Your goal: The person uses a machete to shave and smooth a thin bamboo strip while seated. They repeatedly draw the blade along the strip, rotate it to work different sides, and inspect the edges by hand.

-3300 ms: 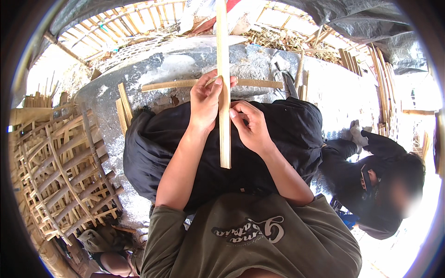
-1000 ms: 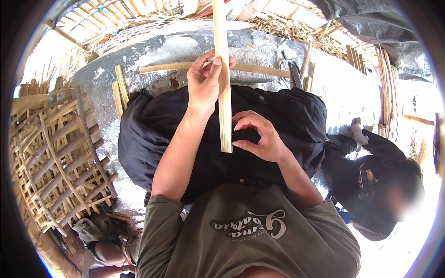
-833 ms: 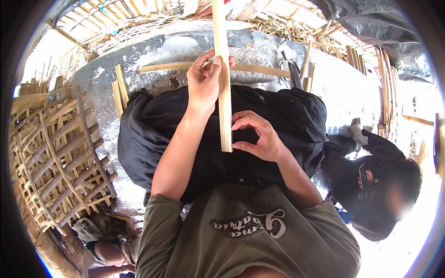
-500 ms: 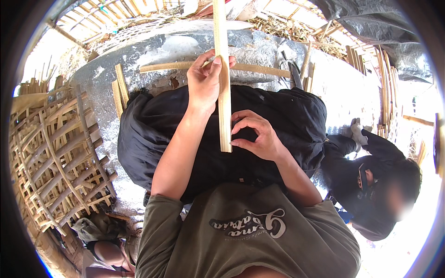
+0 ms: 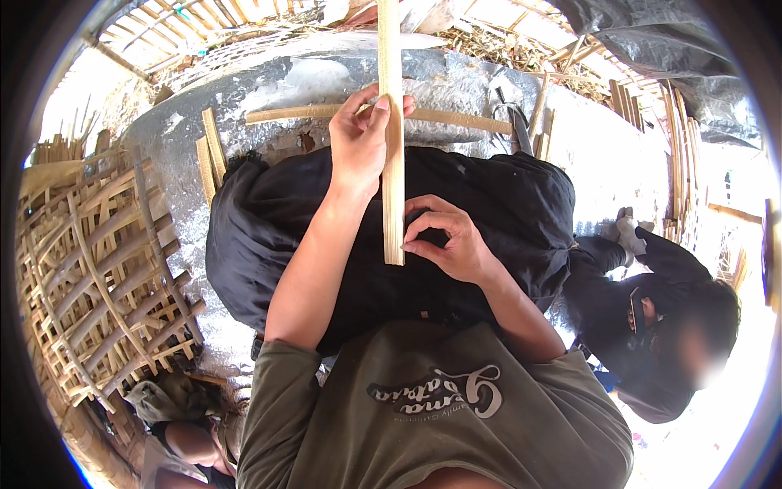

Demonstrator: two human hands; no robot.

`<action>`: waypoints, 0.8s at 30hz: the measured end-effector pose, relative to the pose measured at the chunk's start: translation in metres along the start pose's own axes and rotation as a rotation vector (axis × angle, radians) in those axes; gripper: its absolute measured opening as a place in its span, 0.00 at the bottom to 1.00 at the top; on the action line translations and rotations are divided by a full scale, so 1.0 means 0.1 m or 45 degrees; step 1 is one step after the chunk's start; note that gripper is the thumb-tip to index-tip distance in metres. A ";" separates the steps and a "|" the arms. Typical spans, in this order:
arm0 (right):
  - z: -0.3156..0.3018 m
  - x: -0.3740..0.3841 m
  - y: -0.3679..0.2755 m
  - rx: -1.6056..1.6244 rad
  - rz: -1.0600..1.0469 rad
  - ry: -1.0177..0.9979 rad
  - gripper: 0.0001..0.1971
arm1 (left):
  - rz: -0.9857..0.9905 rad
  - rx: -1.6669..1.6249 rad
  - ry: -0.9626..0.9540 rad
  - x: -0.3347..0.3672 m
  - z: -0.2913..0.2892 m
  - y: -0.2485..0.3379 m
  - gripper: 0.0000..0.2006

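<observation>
A long pale bamboo slat (image 5: pixel 393 175) stands lengthwise before me, its far end running out past the upper edge. My left hand (image 5: pixel 361 138) is closed around it at about mid-length, with the thumb along its left face and fingertips showing beyond the right edge. Low on the slat, my right hand (image 5: pixel 448 236) is curled into a pinch, thumb and forefinger meeting at the right edge just above the near end. Fine lines run along the slat; I cannot tell whether it is one piece or several layers. Black cloth (image 5: pixel 481 183) covers my lap beneath both hands.
Beyond my lap another bamboo strip (image 5: pixel 460 122) lies crosswise on a grey sheet. A dark blade-like tool (image 5: pixel 519 130) is at its right end. Short slats (image 5: pixel 210 159) lie left, beside a woven bamboo lattice (image 5: pixel 98 269). At right sits a person in black (image 5: pixel 643 326).
The slat's near end has shifted very slightly up and left, and my right hand has moved with it. My left hand keeps its hold in nearly the same place.
</observation>
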State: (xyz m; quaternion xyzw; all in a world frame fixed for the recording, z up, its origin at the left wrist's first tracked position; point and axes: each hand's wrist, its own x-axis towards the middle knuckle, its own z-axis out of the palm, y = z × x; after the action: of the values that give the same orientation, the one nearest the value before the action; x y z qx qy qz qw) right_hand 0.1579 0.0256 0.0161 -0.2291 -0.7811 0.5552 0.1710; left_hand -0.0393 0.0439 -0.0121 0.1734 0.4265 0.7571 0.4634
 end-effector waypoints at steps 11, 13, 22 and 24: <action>-0.06 -0.03 -0.03 -0.014 -0.018 -0.001 0.08 | -0.035 0.107 0.026 0.00 -0.01 0.03 0.16; -0.07 -0.04 -0.02 -0.013 -0.039 -0.003 0.08 | -0.034 0.064 0.046 0.00 -0.02 0.02 0.14; -0.12 -0.11 -0.07 0.032 -0.055 -0.013 0.09 | -0.036 0.083 0.058 0.02 -0.01 0.03 0.13; -0.13 -0.12 -0.07 0.029 -0.054 -0.003 0.10 | -0.039 0.082 0.062 0.02 -0.02 0.03 0.12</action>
State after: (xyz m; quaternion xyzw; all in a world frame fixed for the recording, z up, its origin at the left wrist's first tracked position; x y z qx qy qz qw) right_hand 0.1737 0.0274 0.0269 -0.2098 -0.7796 0.5605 0.1845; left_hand -0.0426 0.0440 -0.0111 0.1632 0.4645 0.7397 0.4588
